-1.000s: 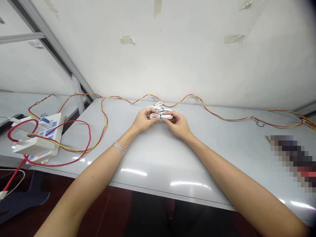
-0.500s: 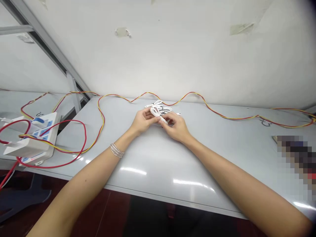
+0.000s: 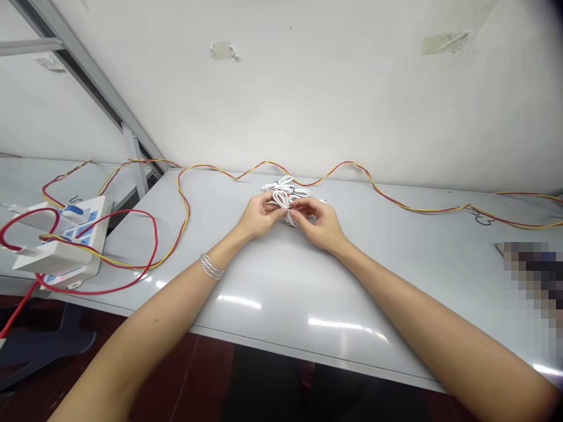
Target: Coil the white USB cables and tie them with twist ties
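Table (image 3: 281, 299): two loose bundles (image 3: 278, 185) just beyond the hands!
Left hand (image 3: 256, 217): pinching the held bundle.
Right hand (image 3: 324, 225): pinching too, near its middle.
Held bundle (image 3: 280, 199): swung from level to steep, between both hands; dark tie (image 3: 289, 208) probably easier to reach.

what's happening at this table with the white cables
A person holds a bundled white cable between the left hand and right hand, fingertips meeting around its middle. More bundled white cables lie on the table just behind it. A red and yellow wire winds along the back of the table, and a power strip with plugs in it sits at the left.
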Demonstrator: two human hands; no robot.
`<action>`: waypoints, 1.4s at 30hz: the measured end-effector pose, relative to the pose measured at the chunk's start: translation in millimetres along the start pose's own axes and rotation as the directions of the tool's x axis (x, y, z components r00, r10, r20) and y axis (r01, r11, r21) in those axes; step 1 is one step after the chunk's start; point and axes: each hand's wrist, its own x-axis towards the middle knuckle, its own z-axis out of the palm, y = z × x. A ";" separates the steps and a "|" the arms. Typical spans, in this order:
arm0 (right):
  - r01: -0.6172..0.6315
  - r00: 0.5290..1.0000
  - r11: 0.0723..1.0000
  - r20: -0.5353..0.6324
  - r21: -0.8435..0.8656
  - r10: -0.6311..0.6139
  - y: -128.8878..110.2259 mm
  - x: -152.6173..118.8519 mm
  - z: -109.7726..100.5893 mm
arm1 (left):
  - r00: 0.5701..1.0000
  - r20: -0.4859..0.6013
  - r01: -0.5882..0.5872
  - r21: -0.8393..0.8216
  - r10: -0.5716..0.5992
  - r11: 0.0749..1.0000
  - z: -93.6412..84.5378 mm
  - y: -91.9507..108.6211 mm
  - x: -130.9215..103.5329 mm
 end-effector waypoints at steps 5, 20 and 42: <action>-0.031 1.000 0.999 0.004 0.041 0.031 2.9 0.6 -1.1 | 0.998 -0.005 -0.069 0.099 0.070 0.993 0.0 -0.1 0.1; -0.170 0.985 0.970 -0.002 0.174 0.173 4.9 4.1 -1.4 | 0.996 -0.003 -0.084 0.171 0.086 0.982 -0.7 -0.4 -0.6; -0.260 0.963 0.934 0.134 0.246 0.233 11.5 8.5 -5.5 | 0.996 -0.059 -0.061 0.042 0.063 0.997 1.4 2.5 1.1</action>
